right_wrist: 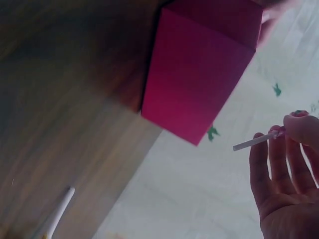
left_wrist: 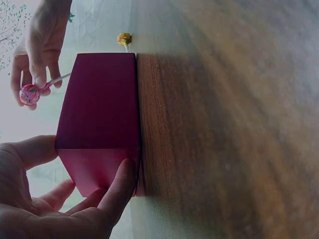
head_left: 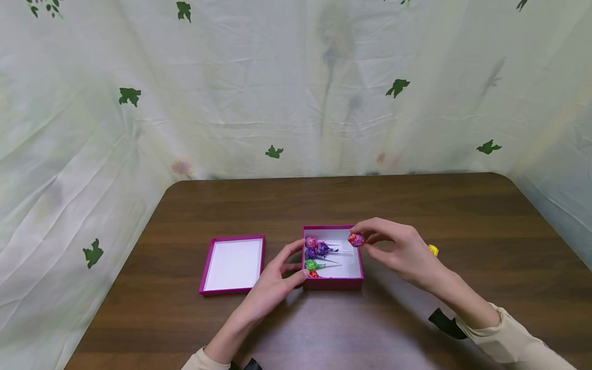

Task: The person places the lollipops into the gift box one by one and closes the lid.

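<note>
My right hand (head_left: 400,249) pinches a pink-and-red wrapped lollipop (head_left: 355,239) between thumb and fingers, above the right rim of a magenta box (head_left: 333,284). In the left wrist view its white stick points away from the wrapped head (left_wrist: 30,94). Several lollipops lie inside the box along its left wall: a pink one (head_left: 312,241), purple ones (head_left: 319,251), a green one (head_left: 313,264) and a red one (head_left: 314,274). My left hand (head_left: 277,282) rests against the box's left side, its thumb at the near corner and its fingers spread along that wall.
Left of the box lies a magenta-edged lid (head_left: 233,264), its white inside facing up. A yellow lollipop (head_left: 433,250) is on the brown table (head_left: 222,203), partly behind my right hand. A pale curtain (head_left: 222,103) with green leaf shapes hangs behind the table.
</note>
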The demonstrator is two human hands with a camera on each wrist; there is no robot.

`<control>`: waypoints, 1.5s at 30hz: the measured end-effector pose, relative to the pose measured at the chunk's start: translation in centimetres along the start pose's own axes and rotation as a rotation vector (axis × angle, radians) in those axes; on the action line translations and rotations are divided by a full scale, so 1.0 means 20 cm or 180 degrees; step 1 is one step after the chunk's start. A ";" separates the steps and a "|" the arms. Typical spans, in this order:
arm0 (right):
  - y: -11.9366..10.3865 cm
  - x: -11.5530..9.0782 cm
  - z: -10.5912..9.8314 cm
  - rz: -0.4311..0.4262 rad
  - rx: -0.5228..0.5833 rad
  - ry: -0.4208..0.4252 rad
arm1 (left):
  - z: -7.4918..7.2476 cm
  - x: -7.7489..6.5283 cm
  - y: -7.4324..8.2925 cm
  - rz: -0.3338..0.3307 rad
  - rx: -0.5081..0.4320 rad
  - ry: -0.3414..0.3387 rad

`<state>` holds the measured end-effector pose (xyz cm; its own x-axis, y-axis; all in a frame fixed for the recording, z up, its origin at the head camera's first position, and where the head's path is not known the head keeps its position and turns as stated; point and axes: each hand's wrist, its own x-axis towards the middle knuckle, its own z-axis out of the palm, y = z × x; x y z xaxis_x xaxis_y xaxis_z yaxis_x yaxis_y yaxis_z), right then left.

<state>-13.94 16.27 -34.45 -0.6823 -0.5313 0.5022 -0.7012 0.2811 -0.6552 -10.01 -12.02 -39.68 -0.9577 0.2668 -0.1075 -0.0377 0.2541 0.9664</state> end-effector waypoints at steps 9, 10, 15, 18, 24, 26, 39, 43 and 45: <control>0.00 0.04 0.08 -0.0113 0.0130 -0.0192 | 0.00 0.00 0.00 -0.0011 0.0001 0.0000; 0.01 0.05 0.09 -0.0129 0.0153 -0.0224 | 0.00 0.00 0.00 -0.0009 -0.0002 -0.0002; 0.03 0.08 0.13 -0.0123 0.0169 -0.0376 | 0.00 0.00 0.01 -0.0012 -0.0007 -0.0013; 0.06 0.09 0.15 -0.0047 0.0047 -0.0513 | 0.00 0.00 0.01 -0.0017 -0.0002 -0.0021; 0.12 0.11 0.19 0.0048 -0.0266 -0.0868 | 0.00 0.00 0.01 -0.0030 0.0008 -0.0033; 0.13 0.12 0.20 0.0062 -0.0370 -0.0951 | 0.00 0.00 0.01 -0.0030 0.0007 -0.0035; 0.16 0.14 0.24 0.0408 -0.0814 -0.1221 | 0.00 0.00 0.00 -0.0020 -0.0004 -0.0049; 0.15 0.15 0.25 0.0501 -0.0922 -0.1228 | 0.00 0.00 0.00 -0.0022 -0.0026 -0.0047; 0.15 0.15 0.26 0.0547 -0.0942 -0.1236 | 0.00 0.00 0.01 -0.0023 -0.0035 -0.0043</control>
<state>-17.05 11.37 -37.77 -0.7050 -0.6993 0.1180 -0.6527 0.5746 -0.4939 -10.02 -11.99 -39.58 -0.9535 0.2776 -0.1175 -0.0477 0.2457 0.9682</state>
